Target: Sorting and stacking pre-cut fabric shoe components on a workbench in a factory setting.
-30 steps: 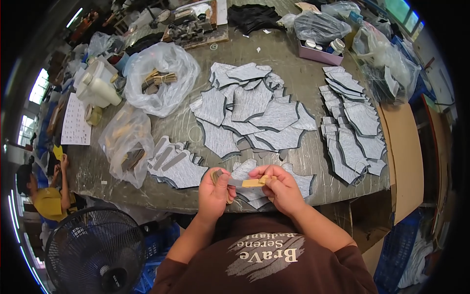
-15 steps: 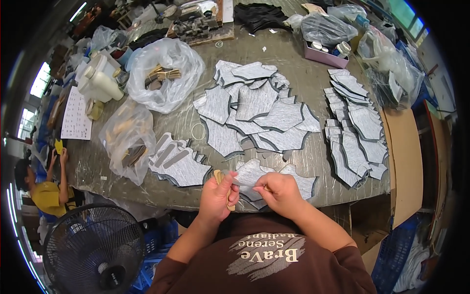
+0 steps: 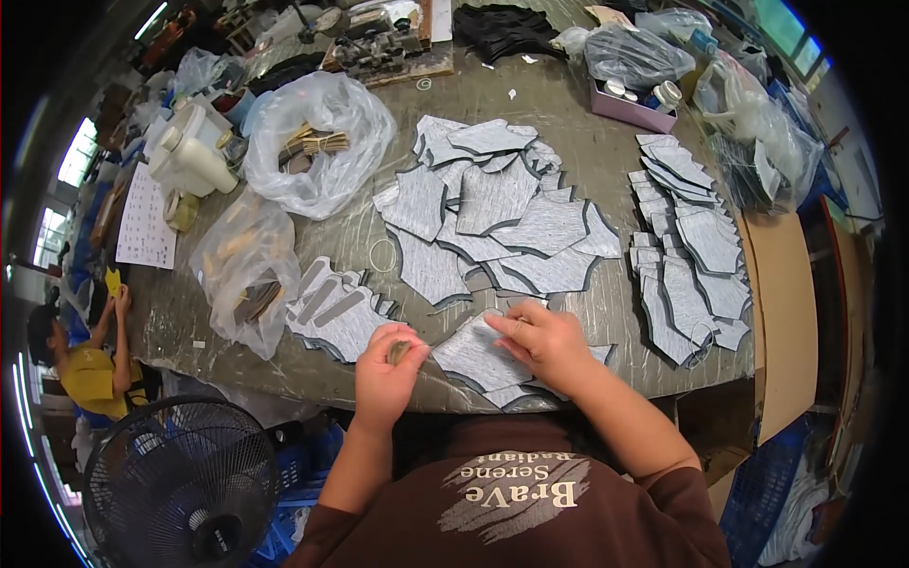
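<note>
My left hand is closed around a bundle of tan strips, mostly hidden by the fingers. Its fingertips come close to the left corner of a grey streaked fabric piece with dark edges, lying at the table's near edge. Over the upper part of that piece, my right hand has its fingers bent together on a small grey strip, partly covered by them. To the left lies a fanned stack of similar pieces bearing darker grey strips.
A large heap of grey pieces covers the table's middle, with overlapping rows at right. Plastic bags of strips and white bottles stand left. A black fan is lower left; another person works beyond.
My hands have moved apart. The right has carried the grey strip from beside the tan bundle onto the fabric piece; the left has shifted left with the bundle, and its wrist has turned.
</note>
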A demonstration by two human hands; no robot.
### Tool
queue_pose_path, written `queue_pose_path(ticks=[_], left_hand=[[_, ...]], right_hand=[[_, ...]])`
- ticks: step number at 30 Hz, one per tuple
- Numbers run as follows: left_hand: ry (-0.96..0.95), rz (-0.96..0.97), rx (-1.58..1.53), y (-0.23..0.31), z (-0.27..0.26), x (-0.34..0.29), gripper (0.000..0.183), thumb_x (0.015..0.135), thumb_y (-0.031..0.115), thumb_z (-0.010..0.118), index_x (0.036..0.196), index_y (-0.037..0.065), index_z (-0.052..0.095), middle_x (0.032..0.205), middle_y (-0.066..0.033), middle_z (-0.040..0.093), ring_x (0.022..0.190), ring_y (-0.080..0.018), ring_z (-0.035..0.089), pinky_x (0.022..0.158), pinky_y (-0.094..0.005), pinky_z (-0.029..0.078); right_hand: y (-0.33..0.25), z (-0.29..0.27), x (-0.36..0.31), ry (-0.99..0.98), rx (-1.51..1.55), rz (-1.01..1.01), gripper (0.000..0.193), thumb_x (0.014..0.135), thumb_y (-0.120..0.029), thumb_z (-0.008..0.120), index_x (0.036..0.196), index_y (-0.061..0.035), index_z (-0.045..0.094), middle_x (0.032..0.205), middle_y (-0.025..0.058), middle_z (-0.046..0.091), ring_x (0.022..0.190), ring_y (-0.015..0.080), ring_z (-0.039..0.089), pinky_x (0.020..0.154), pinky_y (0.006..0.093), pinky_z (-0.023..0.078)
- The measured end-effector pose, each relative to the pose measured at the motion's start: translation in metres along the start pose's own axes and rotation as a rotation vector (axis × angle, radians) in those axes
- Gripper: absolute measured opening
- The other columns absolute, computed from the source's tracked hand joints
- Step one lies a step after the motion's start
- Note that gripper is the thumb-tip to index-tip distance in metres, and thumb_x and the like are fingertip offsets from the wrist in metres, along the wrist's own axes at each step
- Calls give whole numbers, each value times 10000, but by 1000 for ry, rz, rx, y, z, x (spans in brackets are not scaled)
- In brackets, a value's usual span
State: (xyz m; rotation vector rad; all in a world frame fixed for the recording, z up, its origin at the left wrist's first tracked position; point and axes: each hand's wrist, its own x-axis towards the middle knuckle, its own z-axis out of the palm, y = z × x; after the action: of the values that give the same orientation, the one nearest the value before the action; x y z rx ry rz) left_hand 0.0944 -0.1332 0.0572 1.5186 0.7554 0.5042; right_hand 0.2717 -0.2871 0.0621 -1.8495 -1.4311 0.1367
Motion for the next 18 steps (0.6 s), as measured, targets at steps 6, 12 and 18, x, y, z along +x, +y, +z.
queue_pose_path(ticks=[6,12,18], left_hand=[[49,-228,-117,10,4,3,63,799,-1,623,857,-5,599,606,-32,558,456,-52,450,391,-186,333],[-143,-340,-100,11,9,11,71,796,26,643,849,8,599,599,-13,563,463,-49,469,409,-184,340],[-195,-305,-23,2,13,18,69,797,39,651,835,15,598,604,3,559,495,-47,498,443,-184,361]], right_hand=[[11,10,-25,-228,-243,-212,182,750,-149,564,908,-81,621,939,37,578,594,197,586,525,340,473],[-1,16,-37,-125,-277,-103,230,716,-128,567,931,-64,620,921,30,582,554,178,565,495,309,459],[-1,16,-36,-116,-255,-87,211,718,-131,566,913,-70,617,879,27,569,555,175,566,493,309,459]])
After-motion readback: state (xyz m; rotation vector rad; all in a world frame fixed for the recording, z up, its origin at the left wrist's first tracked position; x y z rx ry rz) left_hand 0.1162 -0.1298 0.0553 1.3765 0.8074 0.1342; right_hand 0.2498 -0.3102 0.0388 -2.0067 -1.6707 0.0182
